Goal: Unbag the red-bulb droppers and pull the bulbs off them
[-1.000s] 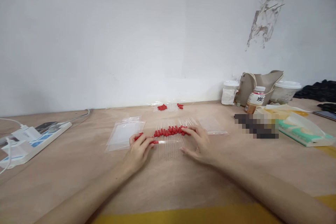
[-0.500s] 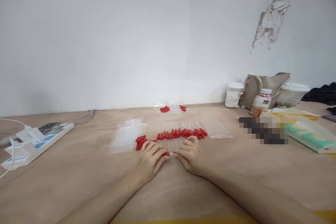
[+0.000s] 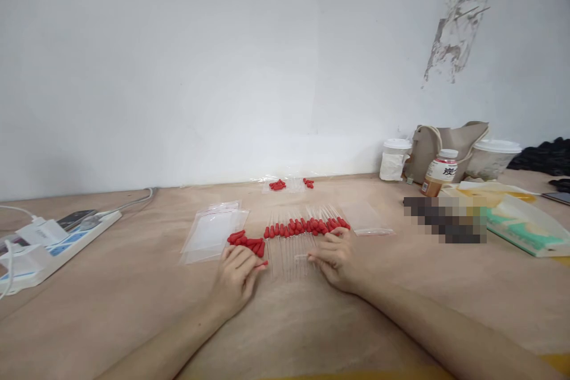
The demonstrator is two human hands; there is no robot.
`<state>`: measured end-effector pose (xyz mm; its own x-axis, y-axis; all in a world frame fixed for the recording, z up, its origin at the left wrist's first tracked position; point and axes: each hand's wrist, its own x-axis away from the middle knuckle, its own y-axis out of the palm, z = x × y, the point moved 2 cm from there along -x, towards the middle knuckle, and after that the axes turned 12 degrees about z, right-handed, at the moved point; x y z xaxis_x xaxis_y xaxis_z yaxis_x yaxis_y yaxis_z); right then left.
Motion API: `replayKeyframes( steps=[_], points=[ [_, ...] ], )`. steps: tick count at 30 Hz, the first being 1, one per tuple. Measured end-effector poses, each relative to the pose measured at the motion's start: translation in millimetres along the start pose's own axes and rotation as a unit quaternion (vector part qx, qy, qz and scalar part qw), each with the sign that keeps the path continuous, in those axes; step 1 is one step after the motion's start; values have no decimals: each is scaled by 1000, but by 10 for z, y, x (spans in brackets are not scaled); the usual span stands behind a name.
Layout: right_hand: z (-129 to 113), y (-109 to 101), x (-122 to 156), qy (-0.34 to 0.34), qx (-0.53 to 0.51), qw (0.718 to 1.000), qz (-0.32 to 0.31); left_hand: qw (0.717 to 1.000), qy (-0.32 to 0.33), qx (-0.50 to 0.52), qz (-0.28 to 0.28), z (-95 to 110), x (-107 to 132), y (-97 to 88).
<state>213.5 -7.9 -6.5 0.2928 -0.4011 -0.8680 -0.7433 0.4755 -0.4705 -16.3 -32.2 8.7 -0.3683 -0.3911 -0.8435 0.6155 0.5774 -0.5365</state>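
- Pinching a small red bulb (image 3: 263, 263) between thumb and fingers, the left hand (image 3: 235, 276) rests just short of a loose pile of bulbs (image 3: 240, 238); whether its knuckles touch the pile is unclear.
- The right hand (image 3: 336, 260) grips a slim clear tube (image 3: 301, 257), whose free end points toward the left hand; bulb and tube are apart.
- Beyond the hands lies a row of red-topped tubes (image 3: 291, 226), with clear stems reaching toward the desk's (image 3: 285, 320) near edge.
- A slackening pinch could drop the tube among those stems; a sideways squeeze might snap it, if it is brittle.
- The right knuckles sit so close to the row that a small swing could knock it askew.
- Clear bags flank the row, left (image 3: 209, 231) and right (image 3: 363, 219); more red bulbs (image 3: 278, 185) lie at the desk's far edge, below the wall (image 3: 222, 71).
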Motion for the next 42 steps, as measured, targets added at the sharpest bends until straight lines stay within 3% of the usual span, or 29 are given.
replayKeyframes(
  steps=[4,7,10,13,16,20,27,33,38,42],
  points=[
    [139,-48,-41,143,-19,989,11,993,-103,44,33,-207,-27,-154],
    [129,-42,-128,227,-71,971,33,976,-213,-2,34,-443,-151,-304],
    [73,-1,-265,249,-99,963,21,956,-291,-33,-11,-729,-303,-405],
    [6,109,-401,226,-71,971,-24,942,-331,-14,-54,-959,-407,-364],
    [-75,253,-468,188,0,982,-24,941,-335,-11,-46,-1053,-421,-217],
    [-180,413,-421,112,80,990,-20,945,-326,-15,-28,-1011,-321,-32],
    [-247,483,-318,9,124,992,-19,956,-291,-3,-34,-895,-187,54],
    [-313,459,-341,44,125,989,-72,957,-287,4,-44,-875,-161,80],
    [-361,422,-338,71,90,988,-107,961,-273,-35,-7,-902,-144,36],
    [-359,415,-368,87,70,987,-114,957,-277,-78,-16,-827,-258,-2]
  ],
)
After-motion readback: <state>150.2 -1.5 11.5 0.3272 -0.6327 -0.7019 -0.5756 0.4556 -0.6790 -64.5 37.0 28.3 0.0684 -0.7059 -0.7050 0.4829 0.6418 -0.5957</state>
